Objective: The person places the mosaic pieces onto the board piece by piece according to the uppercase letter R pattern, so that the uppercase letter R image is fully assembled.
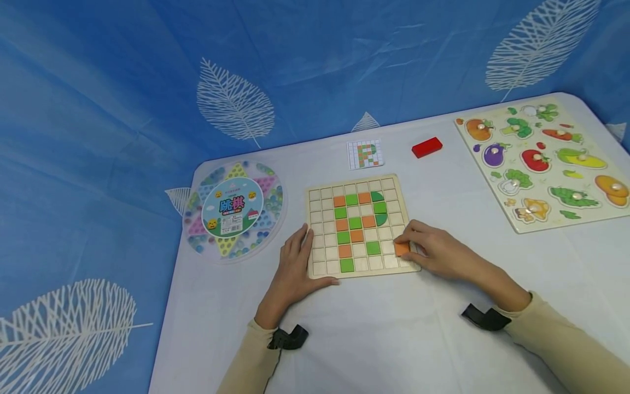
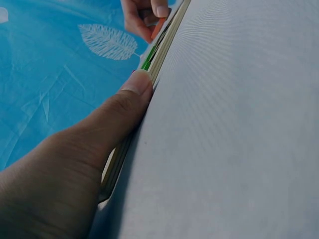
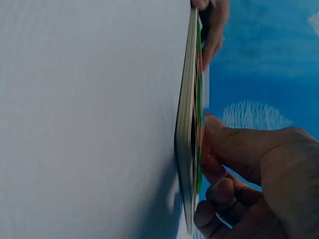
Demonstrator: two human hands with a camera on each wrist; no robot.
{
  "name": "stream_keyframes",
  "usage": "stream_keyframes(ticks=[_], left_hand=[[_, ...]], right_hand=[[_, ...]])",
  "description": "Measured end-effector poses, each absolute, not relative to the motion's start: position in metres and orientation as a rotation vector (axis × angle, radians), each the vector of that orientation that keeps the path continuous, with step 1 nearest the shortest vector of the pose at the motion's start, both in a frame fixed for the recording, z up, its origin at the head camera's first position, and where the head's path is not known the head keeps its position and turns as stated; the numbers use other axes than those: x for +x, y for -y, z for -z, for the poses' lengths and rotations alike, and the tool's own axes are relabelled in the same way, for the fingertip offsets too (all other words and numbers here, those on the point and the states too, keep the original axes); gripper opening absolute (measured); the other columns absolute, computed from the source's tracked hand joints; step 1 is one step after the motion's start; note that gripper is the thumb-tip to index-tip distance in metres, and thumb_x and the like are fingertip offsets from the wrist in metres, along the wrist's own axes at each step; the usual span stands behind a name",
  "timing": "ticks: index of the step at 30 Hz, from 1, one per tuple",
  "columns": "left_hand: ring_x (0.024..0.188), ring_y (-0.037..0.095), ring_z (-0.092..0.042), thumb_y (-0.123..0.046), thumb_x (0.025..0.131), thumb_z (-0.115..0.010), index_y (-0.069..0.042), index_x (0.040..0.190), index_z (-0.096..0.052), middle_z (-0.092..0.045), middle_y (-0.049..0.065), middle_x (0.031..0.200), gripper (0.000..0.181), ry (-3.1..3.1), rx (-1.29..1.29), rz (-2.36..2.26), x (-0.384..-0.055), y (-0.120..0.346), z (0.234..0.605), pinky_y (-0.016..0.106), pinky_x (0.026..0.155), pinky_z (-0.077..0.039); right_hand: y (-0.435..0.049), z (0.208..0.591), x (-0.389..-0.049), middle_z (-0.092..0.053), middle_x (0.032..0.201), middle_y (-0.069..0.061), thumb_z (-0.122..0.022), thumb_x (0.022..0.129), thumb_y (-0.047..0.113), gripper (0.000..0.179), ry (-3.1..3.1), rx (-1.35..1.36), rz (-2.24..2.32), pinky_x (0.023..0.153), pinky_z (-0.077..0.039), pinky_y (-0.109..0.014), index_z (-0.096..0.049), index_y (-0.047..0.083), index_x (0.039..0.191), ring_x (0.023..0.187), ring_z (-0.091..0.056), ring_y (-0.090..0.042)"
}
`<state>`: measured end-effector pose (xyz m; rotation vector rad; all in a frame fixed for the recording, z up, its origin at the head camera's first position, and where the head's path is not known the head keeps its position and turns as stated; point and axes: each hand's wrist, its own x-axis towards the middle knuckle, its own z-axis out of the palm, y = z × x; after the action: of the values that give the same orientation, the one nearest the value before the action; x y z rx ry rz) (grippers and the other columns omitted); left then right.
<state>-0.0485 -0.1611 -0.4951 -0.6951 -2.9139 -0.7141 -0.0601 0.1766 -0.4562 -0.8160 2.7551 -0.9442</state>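
Note:
A wooden grid board (image 1: pixel 322 268) lies on the table with orange and green tiles set in it, including several green squares (image 1: pixel 373 248) and two green quarter-round pieces at the upper right. My right hand (image 1: pixel 438 251) pinches an orange square tile (image 1: pixel 402 249) between thumb and fingers, over the board's lower right cells. In the right wrist view that orange tile (image 3: pixel 205 144) is tilted close against the board's face. My left hand (image 1: pixel 294 268) rests at the lower left corner, fingers straight along the left side and thumb (image 2: pixel 124 102) along the near edge.
Behind the board lie a small pattern card (image 1: pixel 365 154) and a red block (image 1: pixel 427 147). A round Chinese checkers set (image 1: pixel 233 208) sits at the left. A vegetable knob puzzle (image 1: pixel 541 164) covers the right side. Blue leaf-printed cloth (image 1: pixel 344 65) hangs behind the table.

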Motion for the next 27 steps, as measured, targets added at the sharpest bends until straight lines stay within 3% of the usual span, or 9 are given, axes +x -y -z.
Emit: stream_keyframes(ticks=[9, 21, 27], left_hand=[[0.144, 0.035, -0.024, -0.058, 0.062, -0.086, -0.004, 0.155, -0.024, -0.022, 0.018, 0.160, 0.124, 2.923, -0.684, 0.732, -0.050, 0.161, 0.494, 0.054, 0.113, -0.026], [0.143, 0.036, -0.026, -0.057, 0.062, -0.087, -0.002, 0.154, -0.025, -0.023, 0.019, 0.159, 0.125, 2.904, -0.699, 0.712, -0.050, 0.161, 0.496, 0.054, 0.111, -0.028], [0.143, 0.036, -0.025, -0.057, 0.062, -0.087, -0.002, 0.155, -0.025, -0.023, 0.019, 0.159, 0.124, 2.918, -0.689, 0.712, -0.048, 0.162, 0.495, 0.055, 0.111, -0.027]], right_hand=[[-0.159, 0.459, -0.051, -0.056, 0.099, 0.008, -0.080, 0.082, 0.014, 0.028, -2.712, -0.987, 0.948, 0.069, -0.046, -0.022, -0.072, 0.010, 0.109, 0.081, -0.052, -0.004], [-0.158, 0.461, -0.052, -0.056, 0.100, 0.007, -0.080, 0.081, 0.014, 0.030, -2.722, -0.972, 0.929, 0.072, -0.047, -0.024, -0.072, 0.010, 0.109, 0.084, -0.053, -0.005], [-0.157, 0.462, -0.052, -0.058, 0.100, 0.006, -0.081, 0.080, 0.013, 0.030, -2.683, -0.941, 0.988, 0.065, -0.040, -0.019, -0.072, 0.010, 0.108, 0.075, -0.046, -0.003]])
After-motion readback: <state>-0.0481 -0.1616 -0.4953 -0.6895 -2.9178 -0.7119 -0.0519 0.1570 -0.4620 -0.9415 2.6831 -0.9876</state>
